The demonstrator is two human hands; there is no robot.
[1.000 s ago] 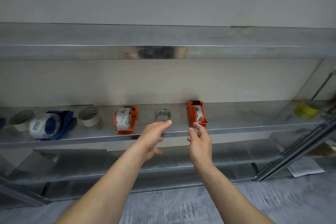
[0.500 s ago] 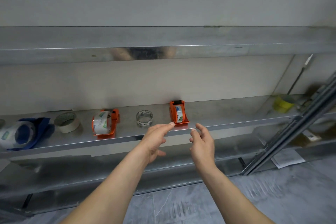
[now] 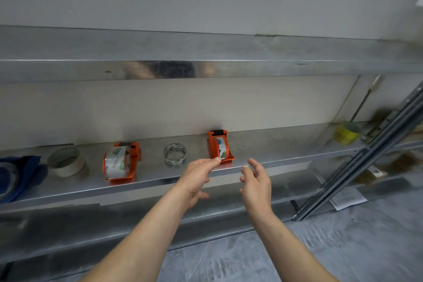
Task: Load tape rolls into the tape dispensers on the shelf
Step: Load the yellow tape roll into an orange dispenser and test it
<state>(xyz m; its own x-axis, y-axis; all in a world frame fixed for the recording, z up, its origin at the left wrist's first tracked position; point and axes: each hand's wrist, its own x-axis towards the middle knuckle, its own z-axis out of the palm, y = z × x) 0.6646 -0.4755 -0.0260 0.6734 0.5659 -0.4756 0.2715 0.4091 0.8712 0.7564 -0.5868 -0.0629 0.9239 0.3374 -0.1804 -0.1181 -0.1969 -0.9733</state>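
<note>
Both hands are empty with fingers apart: the left hand (image 3: 196,175) now touches the small orange dispenser (image 3: 219,147) on the shelf (image 3: 274,158), while the right hand (image 3: 256,178) has drawn back from it. That dispenser holds its roll (apparently seated); a clear tape roll (image 3: 175,154) lies loose just left of it.

Dull brushed-metal shelf (image 3: 263,149), glossy orange plastic dispensers (image 3: 211,146), shiny clear tape roll (image 3: 175,154), matt beige roll (image 3: 66,162).
</note>
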